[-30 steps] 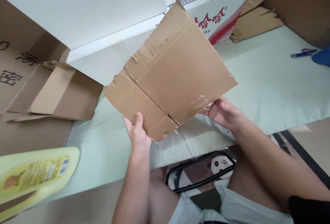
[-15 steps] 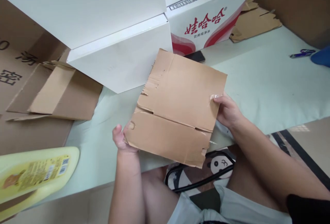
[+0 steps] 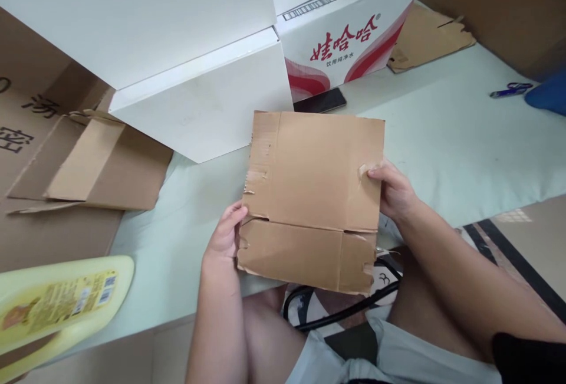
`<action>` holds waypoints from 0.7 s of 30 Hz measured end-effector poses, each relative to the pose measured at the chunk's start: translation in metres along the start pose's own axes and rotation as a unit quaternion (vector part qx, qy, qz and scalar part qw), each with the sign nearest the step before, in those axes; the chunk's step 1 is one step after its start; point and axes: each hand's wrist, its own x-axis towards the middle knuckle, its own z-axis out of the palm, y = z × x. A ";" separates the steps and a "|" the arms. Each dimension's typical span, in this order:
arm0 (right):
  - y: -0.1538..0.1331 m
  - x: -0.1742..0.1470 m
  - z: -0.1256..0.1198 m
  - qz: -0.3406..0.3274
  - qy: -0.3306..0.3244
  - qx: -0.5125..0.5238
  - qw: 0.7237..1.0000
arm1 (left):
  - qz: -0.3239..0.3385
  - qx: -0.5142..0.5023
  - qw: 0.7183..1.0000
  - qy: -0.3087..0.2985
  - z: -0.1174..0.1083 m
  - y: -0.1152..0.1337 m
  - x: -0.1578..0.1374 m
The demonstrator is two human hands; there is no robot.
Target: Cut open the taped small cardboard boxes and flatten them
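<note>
A flat, creased piece of brown cardboard (image 3: pixel 312 177) is held over the table's front edge, between my two hands. My left hand (image 3: pixel 227 230) grips its left edge, thumb on the face and the other fingers mostly hidden behind. On the right edge my right hand (image 3: pixel 395 189) pinches the sheet, thumb on top beside a torn patch. Slits and ragged tears run along the left side, and a crease crosses the lower part. Behind the sheet lies a black phone (image 3: pixel 322 101), partly covered by it.
White boxes (image 3: pixel 198 101) and a red-and-white carton (image 3: pixel 349 42) stand at the back. Folded cardboard (image 3: pixel 106 160) sits left, above a yellow bottle (image 3: pixel 66 295). More cardboard (image 3: pixel 431 36), a purple-handled tool (image 3: pixel 510 90) and a blue object (image 3: pixel 548 98) are on the right of the table (image 3: pixel 460 142).
The cardboard has turned clockwise to sit nearly square in front of me. My left hand has shifted up and right along its left edge, and its thumb now presses on the sheet.
</note>
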 end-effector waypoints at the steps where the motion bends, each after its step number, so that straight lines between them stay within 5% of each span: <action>1: -0.001 -0.001 0.000 0.003 0.000 0.002 1.000 | -0.008 0.003 1.000 0.009 0.001 -0.002 0.001; 7: -0.002 -0.002 -0.001 0.011 -0.007 -0.021 1.000 | -0.033 0.024 0.998 -0.039 0.002 -0.006 0.000; 21: 0.005 -0.002 0.004 0.019 -0.009 -0.008 1.000 | -0.055 0.033 0.998 -0.012 0.003 -0.010 -0.008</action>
